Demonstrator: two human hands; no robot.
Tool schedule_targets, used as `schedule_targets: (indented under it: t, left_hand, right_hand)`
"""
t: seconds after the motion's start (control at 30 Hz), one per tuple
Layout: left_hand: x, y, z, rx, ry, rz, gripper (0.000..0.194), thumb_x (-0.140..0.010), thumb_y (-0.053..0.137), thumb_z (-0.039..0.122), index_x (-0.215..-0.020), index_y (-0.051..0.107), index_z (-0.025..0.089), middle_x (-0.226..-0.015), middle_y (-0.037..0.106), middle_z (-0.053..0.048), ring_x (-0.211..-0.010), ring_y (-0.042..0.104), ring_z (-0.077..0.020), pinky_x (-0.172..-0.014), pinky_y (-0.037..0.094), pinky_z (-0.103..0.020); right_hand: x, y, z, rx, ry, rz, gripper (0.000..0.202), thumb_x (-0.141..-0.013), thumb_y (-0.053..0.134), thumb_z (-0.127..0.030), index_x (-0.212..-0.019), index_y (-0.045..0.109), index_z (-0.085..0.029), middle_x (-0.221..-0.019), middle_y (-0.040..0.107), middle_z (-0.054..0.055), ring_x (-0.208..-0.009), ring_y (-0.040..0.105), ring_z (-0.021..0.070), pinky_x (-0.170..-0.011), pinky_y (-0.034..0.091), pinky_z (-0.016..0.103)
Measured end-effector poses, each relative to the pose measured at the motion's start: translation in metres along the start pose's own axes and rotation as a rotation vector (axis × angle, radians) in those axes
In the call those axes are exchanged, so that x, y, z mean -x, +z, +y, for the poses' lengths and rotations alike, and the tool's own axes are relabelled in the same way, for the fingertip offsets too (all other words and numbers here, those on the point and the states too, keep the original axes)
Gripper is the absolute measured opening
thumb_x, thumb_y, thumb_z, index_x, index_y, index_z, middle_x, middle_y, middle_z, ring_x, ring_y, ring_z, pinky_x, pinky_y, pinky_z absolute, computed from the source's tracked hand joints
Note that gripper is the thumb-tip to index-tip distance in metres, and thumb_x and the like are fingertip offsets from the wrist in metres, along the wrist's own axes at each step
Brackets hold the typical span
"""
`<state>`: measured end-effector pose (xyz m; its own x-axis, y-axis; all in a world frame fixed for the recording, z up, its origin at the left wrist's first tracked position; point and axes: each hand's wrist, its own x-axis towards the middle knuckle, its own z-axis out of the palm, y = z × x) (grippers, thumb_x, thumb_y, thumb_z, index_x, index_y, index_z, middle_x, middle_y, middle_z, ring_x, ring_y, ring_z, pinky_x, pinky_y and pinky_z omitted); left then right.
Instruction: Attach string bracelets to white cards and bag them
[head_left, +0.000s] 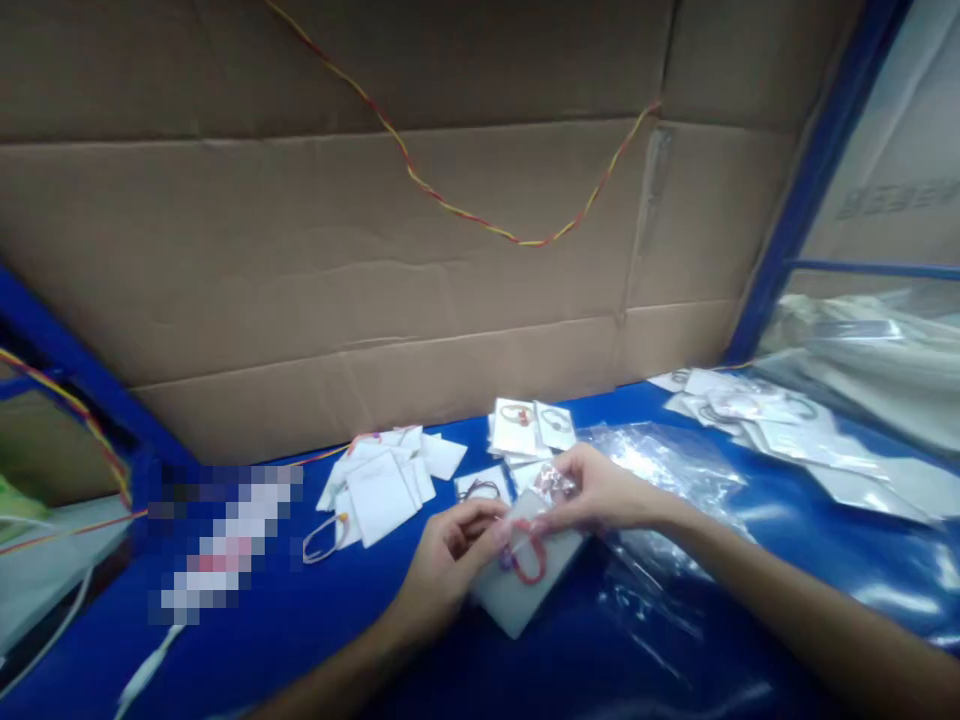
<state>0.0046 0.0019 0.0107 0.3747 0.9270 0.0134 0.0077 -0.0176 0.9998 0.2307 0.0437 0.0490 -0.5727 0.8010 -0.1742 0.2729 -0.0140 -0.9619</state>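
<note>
Near the front centre, my left hand [459, 548] has its thumb and fingers closed at the left edge of a red looped bracelet [531, 562]. The loop lies over a pale white block or card stack [517, 605] on the blue surface. My right hand [589, 490] pinches crumpled clear plastic [555, 482] just above the bracelet's right side. Whether the bracelet is inside the plastic cannot be made out. Just behind the hands are white cards with bracelets [514, 426] and another card with a dark bracelet [482, 487].
White cards [382, 495] with a loose pale loop [324, 540] lie left. Clear plastic bags [660, 470] spread right of my hands, with more packaged cards [795, 425] beyond. A blurred-out strip [232, 540] with a white cable sits far left. Cardboard [450, 300] stands behind.
</note>
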Motion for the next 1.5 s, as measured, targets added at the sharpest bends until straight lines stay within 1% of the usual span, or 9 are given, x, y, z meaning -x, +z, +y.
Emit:
schedule_targets:
  t: [0.17, 0.33, 0.43, 0.53, 0.63, 0.87, 1.07, 1.33, 1.5]
  left_hand:
    - [0.000, 0.001, 0.002, -0.022, 0.039, 0.028, 0.039, -0.086, 0.069, 0.048, -0.091, 0.068, 0.009, -0.077, 0.066, -0.006, -0.068, 0.056, -0.0109, -0.062, 0.042, -0.018]
    - [0.000, 0.001, -0.003, 0.093, 0.035, 0.097, 0.037, -0.086, 0.069, 0.046, -0.093, 0.059, 0.012, -0.069, 0.061, -0.001, -0.061, 0.052, -0.0085, -0.057, 0.039, -0.016]
    - [0.000, 0.000, -0.007, 0.149, 0.029, 0.105, 0.037, -0.088, 0.067, 0.047, -0.096, 0.050, 0.016, -0.067, 0.058, 0.002, -0.056, 0.051, -0.0083, -0.053, 0.039, -0.016]
    - [-0.001, 0.000, -0.009, 0.175, 0.025, 0.100, 0.038, -0.087, 0.067, 0.048, -0.097, 0.045, 0.018, -0.066, 0.057, 0.003, -0.052, 0.049, -0.0077, -0.051, 0.040, -0.016]
    - [-0.001, 0.000, -0.010, 0.174, 0.012, 0.076, 0.039, -0.087, 0.068, 0.048, -0.097, 0.046, 0.017, -0.067, 0.057, 0.003, -0.053, 0.049, -0.0073, -0.050, 0.038, -0.015]
    - [0.000, -0.003, -0.010, 0.111, 0.022, 0.036, 0.037, -0.089, 0.064, 0.049, -0.091, 0.053, 0.013, -0.073, 0.059, -0.001, -0.063, 0.056, -0.0109, -0.057, 0.045, -0.019]
    - [-0.002, -0.001, -0.009, 0.040, 0.041, 0.116, 0.046, -0.089, 0.061, 0.056, -0.102, 0.054, 0.013, -0.071, 0.060, -0.001, -0.057, 0.058, -0.0123, -0.054, 0.048, -0.022]
    - [-0.003, -0.002, -0.014, -0.015, 0.071, 0.192, 0.039, -0.090, 0.061, 0.052, -0.085, 0.057, 0.013, -0.062, 0.056, 0.001, -0.052, 0.055, -0.0115, -0.049, 0.045, -0.020]
    - [-0.003, -0.002, -0.012, -0.024, 0.086, 0.216, 0.038, -0.090, 0.060, 0.051, -0.083, 0.056, 0.014, -0.061, 0.057, 0.001, -0.050, 0.055, -0.0116, -0.048, 0.045, -0.020]
  right_hand:
    - [-0.002, 0.000, 0.002, -0.055, -0.006, 0.001, 0.052, -0.063, 0.081, -0.056, -0.087, 0.068, -0.012, -0.048, 0.056, -0.004, -0.036, 0.047, 0.0028, -0.035, 0.034, 0.010]
    - [-0.008, -0.004, 0.003, -0.239, -0.049, 0.108, 0.061, -0.078, 0.060, -0.067, -0.101, 0.068, -0.011, -0.059, 0.063, 0.000, -0.038, 0.057, 0.0078, -0.032, 0.031, 0.012]
    - [-0.009, -0.005, 0.003, -0.354, -0.051, 0.130, 0.068, -0.081, 0.050, -0.072, -0.106, 0.067, -0.011, -0.071, 0.067, 0.004, -0.044, 0.062, 0.0111, -0.031, 0.033, 0.015]
    - [-0.009, -0.003, 0.002, -0.305, -0.096, 0.143, 0.061, -0.076, 0.063, -0.066, -0.106, 0.068, -0.012, -0.072, 0.067, 0.003, -0.049, 0.064, 0.0118, -0.033, 0.037, 0.015]
    - [-0.008, 0.001, 0.002, -0.190, -0.125, 0.171, 0.056, -0.070, 0.075, -0.058, -0.102, 0.068, -0.012, -0.061, 0.063, 0.000, -0.048, 0.061, 0.0090, -0.036, 0.037, 0.012]
    - [-0.008, 0.007, 0.004, -0.172, -0.134, 0.151, 0.050, -0.070, 0.075, -0.056, -0.093, 0.069, -0.012, -0.059, 0.063, 0.000, -0.046, 0.058, 0.0066, -0.038, 0.038, 0.011]
    - [-0.009, 0.009, 0.006, -0.140, -0.144, 0.132, 0.053, -0.069, 0.076, -0.057, -0.095, 0.071, -0.011, -0.063, 0.067, 0.002, -0.047, 0.059, 0.0064, -0.038, 0.038, 0.010]
    - [-0.010, 0.011, 0.006, -0.151, -0.158, 0.210, 0.051, -0.068, 0.077, -0.055, -0.089, 0.072, -0.009, -0.061, 0.066, 0.002, -0.042, 0.051, 0.0025, -0.037, 0.035, 0.010]
    - [-0.007, 0.013, 0.002, -0.149, -0.175, 0.250, 0.052, -0.072, 0.076, -0.051, -0.105, 0.066, -0.012, -0.061, 0.068, 0.003, -0.043, 0.055, 0.0055, -0.038, 0.037, 0.010]
